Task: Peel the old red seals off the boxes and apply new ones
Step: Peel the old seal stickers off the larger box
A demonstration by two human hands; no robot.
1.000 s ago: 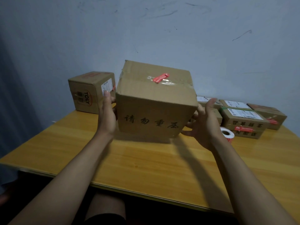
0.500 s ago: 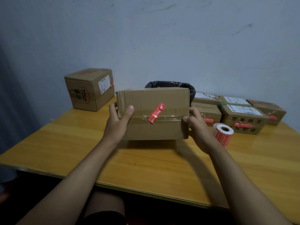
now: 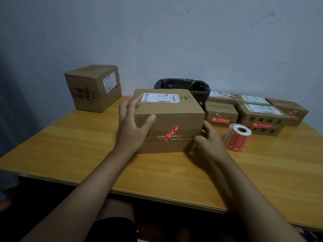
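A: Nearest the camera: bare forearms over the front edge of the wooden table. Hands?

B: Left hand lies against the left end of the cardboard box, fingers straight, thumb across the front face. Right hand at the lower right front corner, fingers loosely bent, touching it. No firm grip that I can see.

A: Box position?

B: Resting flat on the table, centre. Old red seal slants across the clear tape band on the front face. White shipping label on top.

A: To the right?

B: Roll of red seals, upright, just beside the right hand.

A: Farther back?

B: Group of smaller sealed boxes at right. Black-lined bin behind the central box. Box marked TOLY far left, by the wall.
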